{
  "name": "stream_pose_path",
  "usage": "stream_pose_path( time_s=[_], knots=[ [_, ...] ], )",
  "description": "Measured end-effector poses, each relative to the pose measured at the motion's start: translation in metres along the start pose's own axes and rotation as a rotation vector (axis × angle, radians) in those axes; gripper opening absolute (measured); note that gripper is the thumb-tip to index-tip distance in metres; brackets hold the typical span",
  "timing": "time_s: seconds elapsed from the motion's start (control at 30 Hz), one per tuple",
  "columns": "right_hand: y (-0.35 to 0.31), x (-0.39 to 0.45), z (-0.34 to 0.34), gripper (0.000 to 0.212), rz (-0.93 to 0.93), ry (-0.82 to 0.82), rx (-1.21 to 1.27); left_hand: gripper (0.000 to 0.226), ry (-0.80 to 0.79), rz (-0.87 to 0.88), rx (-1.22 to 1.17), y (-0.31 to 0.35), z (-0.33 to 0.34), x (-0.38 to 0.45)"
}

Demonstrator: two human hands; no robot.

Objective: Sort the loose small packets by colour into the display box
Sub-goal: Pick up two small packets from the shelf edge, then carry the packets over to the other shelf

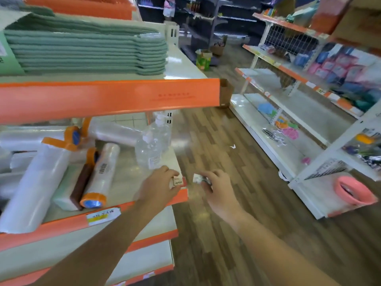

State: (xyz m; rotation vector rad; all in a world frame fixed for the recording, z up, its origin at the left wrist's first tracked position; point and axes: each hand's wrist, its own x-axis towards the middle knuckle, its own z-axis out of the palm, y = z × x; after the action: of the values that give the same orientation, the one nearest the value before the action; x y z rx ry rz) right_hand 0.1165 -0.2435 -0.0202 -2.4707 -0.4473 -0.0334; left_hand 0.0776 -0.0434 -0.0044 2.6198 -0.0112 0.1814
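My left hand (159, 185) is at the right corner of the middle shelf (123, 178) and holds a small white and red box (179, 181) between fingers and thumb. My right hand (216, 187) hovers just off the shelf corner, over the floor. Its fingers are curled round a small pale packet (196, 178) that is blurred. The two hands are a short gap apart. I cannot see how the box is divided inside.
Rolls of clear plastic film (39, 180) with orange ends and clear pump bottles (148, 149) lie on the same shelf. Green towels (86, 48) are stacked on the shelf above. Across the wooden aisle floor (216, 141) stands a white rack (288, 129) with goods and a pink basin (352, 191).
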Motion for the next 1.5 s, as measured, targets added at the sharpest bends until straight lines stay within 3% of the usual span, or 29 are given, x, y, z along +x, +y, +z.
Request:
stream_pose_path(
  time_s=[0.37, 0.83, 1.1, 1.5],
  knots=[
    [0.124, -0.117, -0.164, 0.044, 0.119, 0.217, 0.094, 0.024, -0.072, 0.266, -0.347, 0.2, 0.068, 0.009],
    [0.293, -0.281, -0.328, 0.048, 0.517, 0.506, 0.101, 0.024, -0.338, 0.544, -0.386, 0.443, 0.21, 0.01],
    [0.4, -0.296, -0.385, 0.045, 0.639, 0.536, 0.035, 0.024, -0.454, 0.636, -0.424, 0.562, 0.302, 0.054],
    [0.594, -0.244, -0.521, 0.04, 0.78, 0.618, 0.045, 0.031, -0.523, 0.672, -0.509, 0.759, 0.442, 0.184]
  ],
)
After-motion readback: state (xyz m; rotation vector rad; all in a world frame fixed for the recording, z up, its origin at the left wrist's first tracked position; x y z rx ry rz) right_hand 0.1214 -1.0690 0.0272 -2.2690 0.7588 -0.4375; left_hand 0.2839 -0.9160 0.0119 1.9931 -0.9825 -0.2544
